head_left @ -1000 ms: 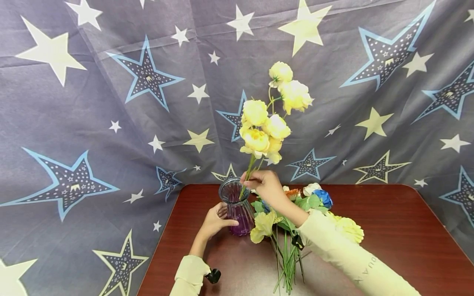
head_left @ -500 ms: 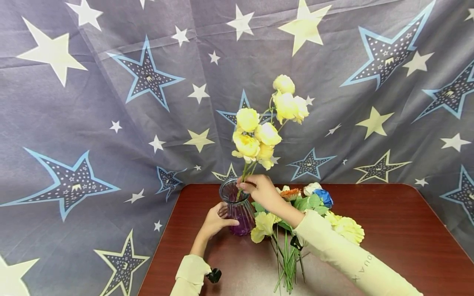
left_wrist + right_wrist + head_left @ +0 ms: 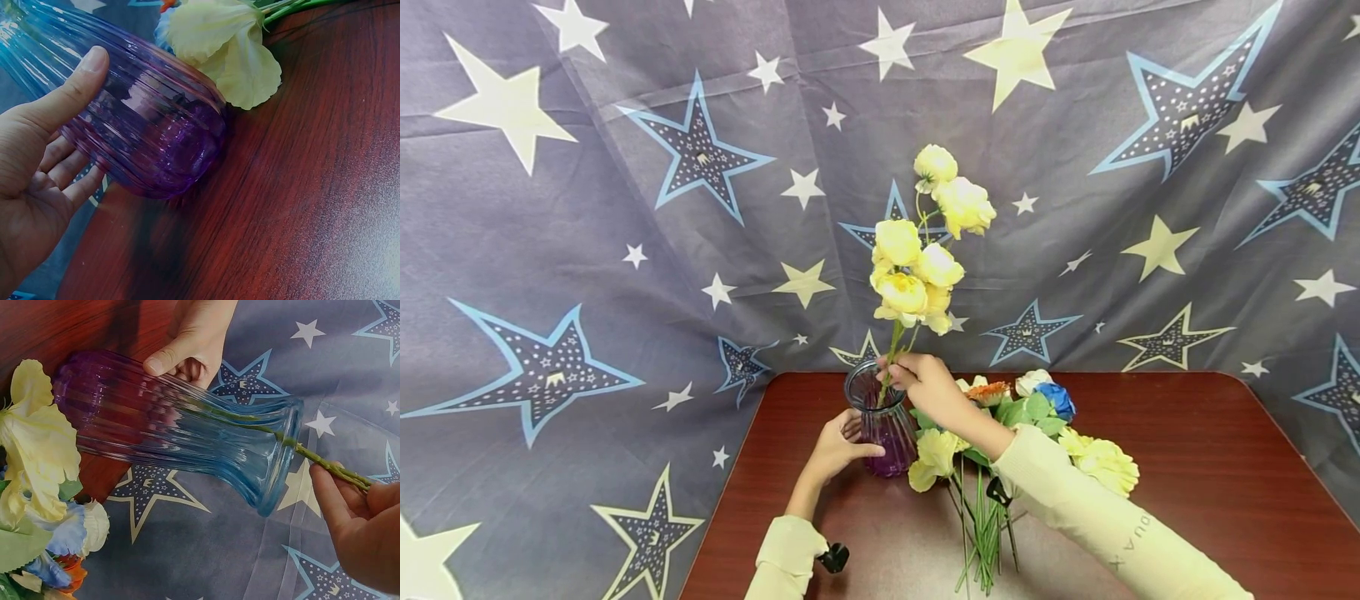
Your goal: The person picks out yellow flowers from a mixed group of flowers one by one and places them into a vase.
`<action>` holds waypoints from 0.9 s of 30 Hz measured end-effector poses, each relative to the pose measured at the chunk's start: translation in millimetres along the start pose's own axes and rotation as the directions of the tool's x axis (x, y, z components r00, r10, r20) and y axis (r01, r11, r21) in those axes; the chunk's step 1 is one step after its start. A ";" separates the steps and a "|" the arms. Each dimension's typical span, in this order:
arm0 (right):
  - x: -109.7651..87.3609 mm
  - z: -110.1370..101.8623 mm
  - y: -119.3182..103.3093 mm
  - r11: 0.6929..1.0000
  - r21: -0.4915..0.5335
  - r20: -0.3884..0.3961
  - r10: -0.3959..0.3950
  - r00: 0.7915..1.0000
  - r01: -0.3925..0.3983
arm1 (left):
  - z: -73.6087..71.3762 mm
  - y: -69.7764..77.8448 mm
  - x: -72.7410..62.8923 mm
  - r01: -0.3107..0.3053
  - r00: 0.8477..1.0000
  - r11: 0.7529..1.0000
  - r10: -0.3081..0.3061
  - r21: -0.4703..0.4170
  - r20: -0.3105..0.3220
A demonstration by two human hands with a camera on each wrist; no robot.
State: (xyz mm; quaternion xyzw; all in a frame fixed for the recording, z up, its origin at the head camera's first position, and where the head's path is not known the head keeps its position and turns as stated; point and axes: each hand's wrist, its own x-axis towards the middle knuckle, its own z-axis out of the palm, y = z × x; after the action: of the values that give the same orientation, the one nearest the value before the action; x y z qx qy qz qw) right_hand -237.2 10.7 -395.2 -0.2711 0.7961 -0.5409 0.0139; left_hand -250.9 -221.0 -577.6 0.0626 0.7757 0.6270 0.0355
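Note:
A ribbed glass vase (image 3: 889, 442), blue at the flared mouth and purple at the base, stands on the table. My left hand (image 3: 837, 450) holds it from the left, thumb across the front and fingers round the far side. Above the rim, my right hand (image 3: 925, 379) pinches the green stem (image 3: 312, 457) of a spray of yellow flowers (image 3: 904, 279). In the right wrist view the stem's lower part runs down inside the vase through its mouth. Several yellow blooms rise upright above my right hand.
Right of the vase lies a heap of artificial flowers, with a pale yellow bloom (image 3: 934, 458), a blue rose (image 3: 1055, 402) and green stems (image 3: 983, 533) towards the front. A grey star-printed cloth (image 3: 760, 208) hangs behind the red-brown table (image 3: 1195, 467).
My right hand has moved slightly left and down, lowering the yellow flower spray at the vase mouth. The upper blooms have swung left. My left hand keeps its hold on the vase.

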 end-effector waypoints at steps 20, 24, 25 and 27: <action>1.7 1.2 0.3 0.994 -0.105 -0.100 -0.017 0.995 0.006 | 0.5 0.4 -1.9 -0.007 1.000 1.000 0.007 -0.025 0.003; 3.0 2.7 1.1 0.995 -0.095 -0.084 0.008 0.996 -0.016 | 0.7 0.7 -1.9 -0.007 1.000 1.000 0.007 -0.030 0.004; 3.5 3.3 1.5 0.995 -0.098 -0.083 0.013 0.996 -0.021 | 0.7 0.9 -2.0 -0.007 1.000 1.000 0.007 -0.026 0.002; 4.1 4.7 3.0 0.993 -0.112 -0.079 0.017 0.997 -0.025 | 0.8 0.6 -1.9 -0.008 1.000 1.000 0.008 -0.025 -0.001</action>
State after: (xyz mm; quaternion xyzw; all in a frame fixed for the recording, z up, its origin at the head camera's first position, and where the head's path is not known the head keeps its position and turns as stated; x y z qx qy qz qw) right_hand -240.5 5.6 -398.6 -0.2418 0.8281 -0.5051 -0.0268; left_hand -248.9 -220.3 -577.2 0.0652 0.7676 0.6367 0.0333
